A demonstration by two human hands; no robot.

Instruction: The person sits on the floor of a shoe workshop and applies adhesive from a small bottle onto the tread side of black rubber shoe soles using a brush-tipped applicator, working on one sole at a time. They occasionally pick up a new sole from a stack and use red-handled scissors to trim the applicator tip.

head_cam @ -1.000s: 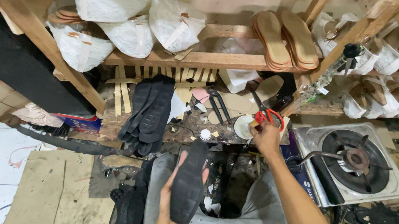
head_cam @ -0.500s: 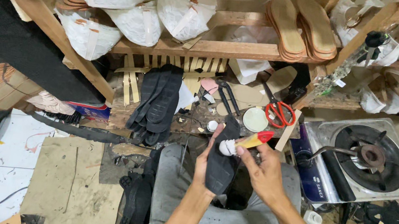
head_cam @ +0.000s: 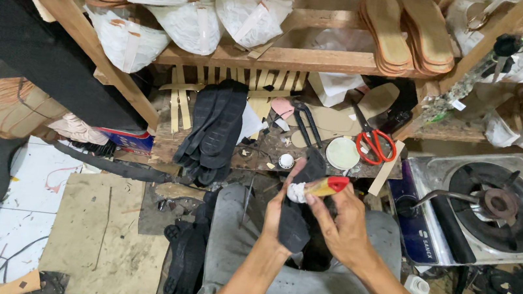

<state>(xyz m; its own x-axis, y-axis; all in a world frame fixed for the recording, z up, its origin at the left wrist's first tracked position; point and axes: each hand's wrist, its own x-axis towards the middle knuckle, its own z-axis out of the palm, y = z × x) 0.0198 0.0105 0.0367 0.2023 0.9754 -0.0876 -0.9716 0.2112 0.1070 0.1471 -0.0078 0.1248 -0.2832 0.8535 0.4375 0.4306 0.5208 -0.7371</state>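
My left hand [head_cam: 279,203] holds a black shoe sole [head_cam: 297,218] upright over my lap. My right hand [head_cam: 341,223] grips a tool with a yellow and red handle [head_cam: 326,186], whose whitish end [head_cam: 296,192] presses against the upper part of the sole. Both hands are close together above my grey trousers [head_cam: 232,229]. A pair of red-handled scissors [head_cam: 375,143] lies on the low workbench just beyond my right hand, next to a round pale lid [head_cam: 342,153].
A stack of black soles [head_cam: 214,128] lies on the bench at left. A gas stove [head_cam: 491,206] stands at right. Tan insoles [head_cam: 406,29] and white bags [head_cam: 190,21] fill the wooden shelf above. More black soles [head_cam: 186,257] and cardboard [head_cam: 104,234] lie on the floor.
My right hand came back from the scissors on the bench with the yellow and red tool and met the sole. My left hand raised the sole a little.
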